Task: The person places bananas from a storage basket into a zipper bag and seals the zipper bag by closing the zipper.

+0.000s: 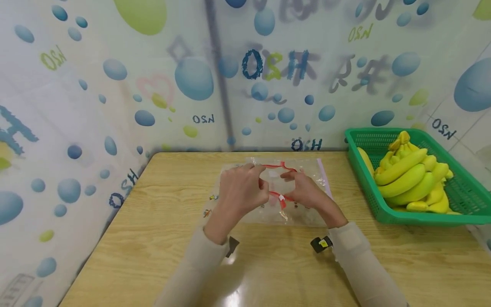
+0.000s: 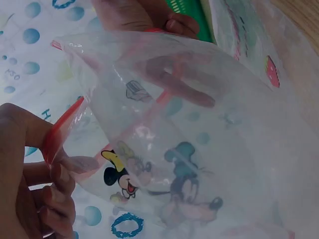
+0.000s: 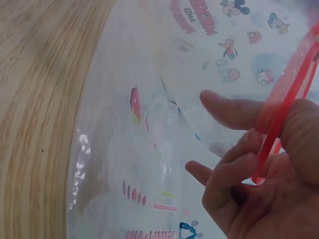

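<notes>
A clear plastic bag [image 2: 239, 144] with a red-edged mouth and printed cartoon figures is held up between both hands. My left hand [image 1: 243, 185] pinches the red rim, with thumb and fingers [image 2: 57, 172] on it in the left wrist view. At the other side of the mouth is my right hand [image 1: 307, 189]. Its thumb and fingers are spread and loosely bent, and the red strip [image 3: 279, 117] passes across the thumb in the right wrist view. Some of its fingers show through the film in the left wrist view. No contents are visible in the bag.
A green basket [image 1: 368, 187] holding yellow bananas [image 1: 410, 175] stands at the right of the wooden table [image 1: 153, 238]. Clear plastic with a lilac edge [image 1: 324, 175] lies behind the hands. A patterned wall covering [image 1: 184, 132] rises at the table's back.
</notes>
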### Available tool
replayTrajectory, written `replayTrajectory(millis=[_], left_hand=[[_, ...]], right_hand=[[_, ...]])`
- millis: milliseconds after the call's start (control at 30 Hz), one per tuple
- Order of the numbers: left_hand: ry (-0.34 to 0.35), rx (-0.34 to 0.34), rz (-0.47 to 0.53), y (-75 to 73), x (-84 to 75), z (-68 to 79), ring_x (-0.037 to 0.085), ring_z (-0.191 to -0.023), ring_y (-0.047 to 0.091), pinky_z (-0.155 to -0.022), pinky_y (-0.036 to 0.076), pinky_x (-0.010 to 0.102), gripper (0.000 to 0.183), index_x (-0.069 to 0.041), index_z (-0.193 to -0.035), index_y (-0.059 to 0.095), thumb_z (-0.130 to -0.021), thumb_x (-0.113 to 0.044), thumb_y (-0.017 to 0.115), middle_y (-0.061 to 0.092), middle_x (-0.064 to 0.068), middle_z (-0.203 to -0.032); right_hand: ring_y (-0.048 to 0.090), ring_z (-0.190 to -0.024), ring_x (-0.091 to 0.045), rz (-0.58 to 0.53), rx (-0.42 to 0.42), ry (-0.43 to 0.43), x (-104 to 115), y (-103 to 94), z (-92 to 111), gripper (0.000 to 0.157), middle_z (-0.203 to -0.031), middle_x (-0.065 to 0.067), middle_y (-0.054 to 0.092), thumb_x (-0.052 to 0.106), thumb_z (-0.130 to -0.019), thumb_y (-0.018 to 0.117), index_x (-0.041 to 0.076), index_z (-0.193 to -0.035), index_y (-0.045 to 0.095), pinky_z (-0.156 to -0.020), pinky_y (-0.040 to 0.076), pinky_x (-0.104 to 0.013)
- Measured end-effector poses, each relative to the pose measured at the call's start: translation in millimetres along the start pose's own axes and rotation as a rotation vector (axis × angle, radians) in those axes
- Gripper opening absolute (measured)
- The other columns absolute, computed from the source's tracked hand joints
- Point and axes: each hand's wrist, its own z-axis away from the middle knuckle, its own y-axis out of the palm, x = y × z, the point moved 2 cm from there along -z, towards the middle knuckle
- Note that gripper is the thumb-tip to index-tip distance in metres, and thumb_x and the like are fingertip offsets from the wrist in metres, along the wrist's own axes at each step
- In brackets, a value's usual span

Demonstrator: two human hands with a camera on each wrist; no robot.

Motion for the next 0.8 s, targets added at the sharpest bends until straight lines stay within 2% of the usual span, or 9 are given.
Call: replayTrajectory(millis=[133,233,333,467,533,567,667,767,800], left_hand=[[-0.028,0.035,0.075,0.6,3.8,-1.4,0.01,-0.044,0.032,-0.043,0.02,0.023,0.014,-0.016,-0.091,0.078,-0.081,-0.017,0.069,0.049,-0.007,-0.055],[-0.045,0.073,0.142,3.6,6.5,-2.2,0.009,-0.043,0.029,-0.043,0.019,0.023,0.017,-0.017,-0.096,0.077,-0.085,-0.013,0.065,0.046,-0.007,-0.051],[-0.039,0.111,0.189,5.9,8.4,-2.0,0.008,-0.043,0.029,-0.042,0.018,0.023,0.021,-0.018,-0.102,0.077,-0.088,-0.011,0.063,0.045,-0.008,-0.05],[0.005,0.151,0.178,7.4,10.8,-2.1,0.007,-0.044,0.035,-0.041,0.022,0.022,0.021,-0.019,-0.107,0.077,-0.09,-0.015,0.064,0.054,-0.01,-0.055],[0.034,0.171,0.161,8.1,12.2,-2.1,0.007,-0.044,0.038,-0.041,0.025,0.021,0.018,-0.018,-0.104,0.076,-0.091,-0.016,0.064,0.057,-0.011,-0.058],[0.048,0.179,0.156,8.5,12.9,-2.0,0.007,-0.044,0.038,-0.042,0.026,0.021,0.016,-0.018,-0.102,0.076,-0.091,-0.016,0.064,0.058,-0.01,-0.059],[0.082,0.188,0.17,10.6,15.3,-2.0,0.006,-0.045,0.039,-0.043,0.028,0.021,0.007,-0.016,-0.091,0.071,-0.091,-0.017,0.064,0.056,-0.01,-0.059],[0.097,0.172,0.238,13.1,17.8,-2.1,0.006,-0.047,0.041,-0.046,0.032,0.02,0.009,-0.015,-0.083,0.067,-0.091,-0.016,0.064,0.055,-0.009,-0.059],[0.098,0.163,0.265,14.1,18.7,-2.1,0.005,-0.048,0.042,-0.047,0.034,0.02,0.011,-0.014,-0.08,0.065,-0.091,-0.016,0.064,0.055,-0.008,-0.059]], right_hand=[[0.054,-0.06,-0.02,-0.061,0.041,-0.018,0,2.0,1,0.065,-0.147,-0.021,0.057,0.005,-0.09,0.074,0.004,-0.15,0.048,-0.057,0.048,-0.026],[0.051,-0.058,-0.019,-0.105,0.06,-0.079,1,1.5,2,0.068,-0.144,-0.022,0.06,0.005,-0.09,0.076,0.0,-0.151,0.046,-0.057,0.049,-0.026],[0.058,-0.075,-0.026,-0.124,0.066,-0.122,2,1.8,4,0.07,-0.143,-0.023,0.061,0.004,-0.089,0.076,-0.002,-0.151,0.045,-0.059,0.049,-0.026],[0.061,-0.091,-0.03,-0.122,0.068,-0.135,2,2.3,5,0.071,-0.143,-0.024,0.061,0.003,-0.089,0.077,-0.003,-0.151,0.044,-0.06,0.049,-0.027],[0.062,-0.081,-0.032,-0.123,0.072,-0.127,3,2.4,5,0.072,-0.143,-0.023,0.06,0.004,-0.088,0.077,-0.002,-0.152,0.044,-0.058,0.049,-0.029],[0.063,-0.083,-0.032,-0.118,0.073,-0.128,3,2.4,5,0.072,-0.143,-0.023,0.06,0.004,-0.088,0.077,-0.002,-0.152,0.044,-0.061,0.05,-0.03],[0.064,-0.108,-0.035,-0.082,0.068,-0.147,2,2.2,5,0.068,-0.142,-0.021,0.062,0.007,-0.088,0.078,-0.001,-0.149,0.048,-0.082,0.056,-0.04],[0.055,-0.13,-0.039,-0.044,0.068,-0.173,2,1.4,7,0.057,-0.14,-0.02,0.064,0.007,-0.089,0.077,0.0,-0.143,0.057,-0.104,0.05,-0.053],[0.055,-0.131,-0.039,-0.037,0.07,-0.179,3,0.8,7,0.054,-0.14,-0.019,0.065,0.008,-0.09,0.076,0.001,-0.141,0.06,-0.106,0.048,-0.056]])
